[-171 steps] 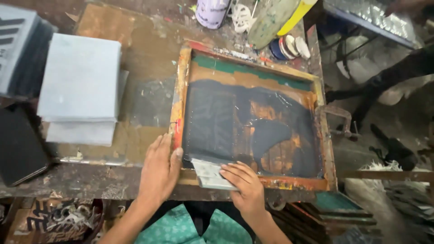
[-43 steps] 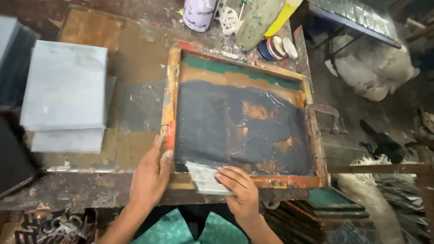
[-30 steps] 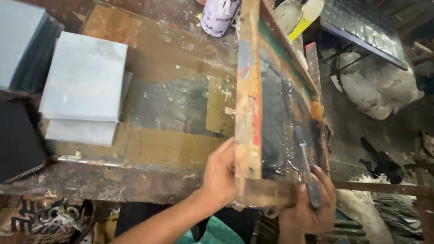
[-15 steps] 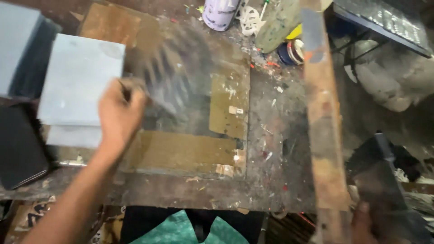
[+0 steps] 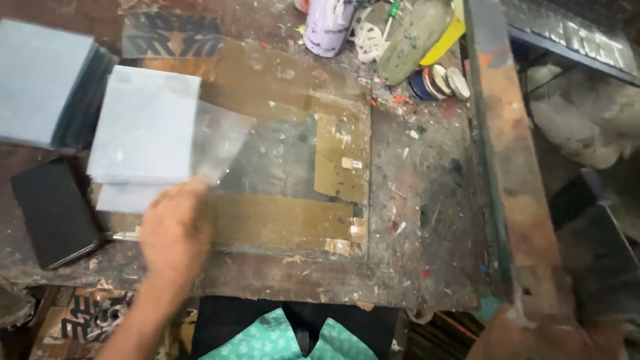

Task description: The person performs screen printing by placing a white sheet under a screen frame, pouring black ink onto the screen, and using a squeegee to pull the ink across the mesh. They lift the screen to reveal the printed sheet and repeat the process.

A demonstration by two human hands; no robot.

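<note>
A thin, glossy clear sheet (image 5: pixel 223 143) is pinched at its lower edge by the left hand (image 5: pixel 175 230), beside a pale blue stack (image 5: pixel 143 127) on the paint-spattered bench (image 5: pixel 413 200). The raised wooden screen frame (image 5: pixel 510 167) is gripped by the right hand (image 5: pixel 533 333) at its bottom.

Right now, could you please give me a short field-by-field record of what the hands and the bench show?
left hand: holds a clear sheet by its near edge
clear sheet: half over the grey stack
right hand: at the base of the raised wooden frame
frame: tilted up on edge
bench: paint-stained, taped
far edge: purple can
</note>
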